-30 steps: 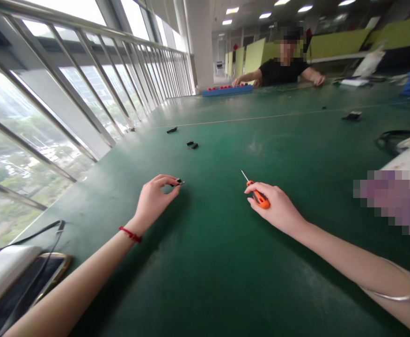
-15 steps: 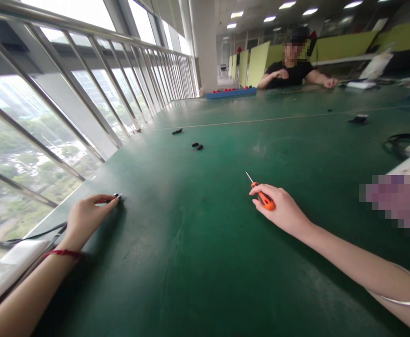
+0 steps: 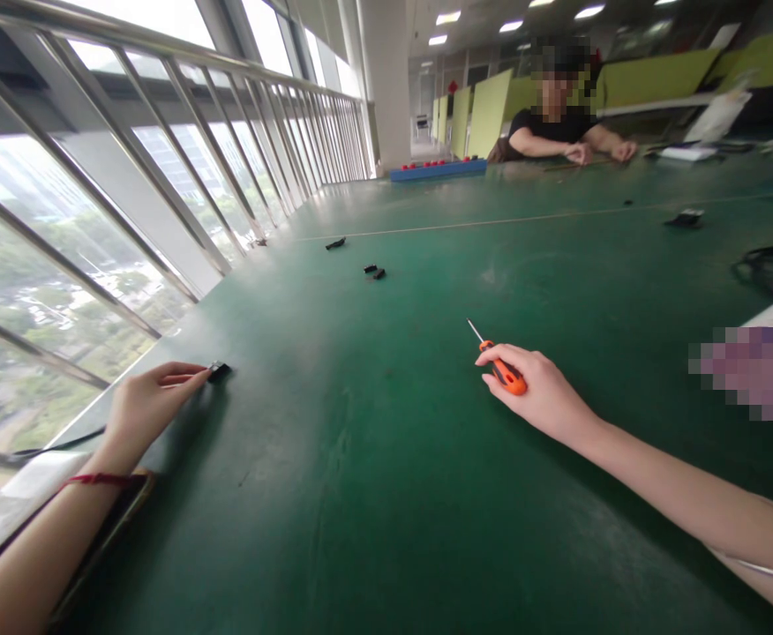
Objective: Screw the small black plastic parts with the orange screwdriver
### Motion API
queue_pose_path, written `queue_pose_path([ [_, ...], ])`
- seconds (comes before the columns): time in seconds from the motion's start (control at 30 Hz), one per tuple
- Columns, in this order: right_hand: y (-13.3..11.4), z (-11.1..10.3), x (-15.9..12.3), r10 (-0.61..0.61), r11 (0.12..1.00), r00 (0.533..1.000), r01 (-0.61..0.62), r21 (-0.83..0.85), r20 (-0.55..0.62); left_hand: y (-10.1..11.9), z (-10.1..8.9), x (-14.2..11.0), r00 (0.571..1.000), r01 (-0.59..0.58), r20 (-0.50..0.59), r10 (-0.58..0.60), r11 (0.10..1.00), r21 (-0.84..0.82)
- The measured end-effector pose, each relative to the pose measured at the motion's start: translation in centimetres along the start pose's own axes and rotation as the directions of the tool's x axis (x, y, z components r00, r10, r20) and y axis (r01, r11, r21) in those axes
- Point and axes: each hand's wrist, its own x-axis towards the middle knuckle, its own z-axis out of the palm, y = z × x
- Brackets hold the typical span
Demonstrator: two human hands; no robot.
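Observation:
My left hand (image 3: pixel 154 401) is near the table's left edge, its fingertips pinched on a small black part with a light patch (image 3: pixel 218 371). What kind of part this is I cannot make out. On the right, my right hand (image 3: pixel 536 379) is closed round the orange and black handle of a screwdriver (image 3: pixel 506 375). The thin metal shaft sticks out past the fingers and points away to the upper left. Both hands are just over the green table (image 3: pixel 360 476), well apart from each other.
Small black pieces (image 3: pixel 374 272) lie farther up the table, with another black piece (image 3: pixel 335 243) beyond. A metal railing (image 3: pixel 181 159) runs along the left. A blue strip with red knobs (image 3: pixel 438 169) stands at the far edge. Across the table sits a person (image 3: pixel 551 132).
My left hand has drawn slightly left and turned, showing more of the small black part. My right hand still holds the screwdriver. The person opposite has lowered one hand to the table.

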Motion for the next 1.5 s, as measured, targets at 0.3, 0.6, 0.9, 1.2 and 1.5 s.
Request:
queue_pose_path([
  [0.3, 0.2, 0.2, 0.0, -0.021, 1.0, 1.0, 0.021, -0.006, -0.01, 0.4, 0.1, -0.3, 1.0, 0.015, -0.027, -0.017, 0.999, -0.046],
  [0.6, 0.3, 0.2, 0.0, -0.018, 1.0, 1.0, 0.018, -0.016, 0.006, -0.3, 0.4, 0.1, 1.0, 0.001, 0.02, -0.001, 0.999, -0.039],
  [0.9, 0.4, 0.2, 0.0, -0.013, 1.0, 1.0, 0.013, -0.02, 0.015, -1.1, 1.0, 0.6, 0.999, -0.039, 0.031, 0.038, 0.999, 0.035],
  [1.2, 0.6, 0.3, 0.0, -0.016, 1.0, 1.0, 0.016, -0.009, 0.027, -0.5, 1.2, 0.7, 1.0, 0.014, 0.0, -0.014, 0.999, 0.042],
  [1.5, 0.7, 0.5, 0.0, -0.052, 0.995, 0.998, 0.055, -0.085, 0.035, 0.6, 1.3, 0.7, 0.996, 0.057, 0.068, -0.061, 0.997, 0.056],
])
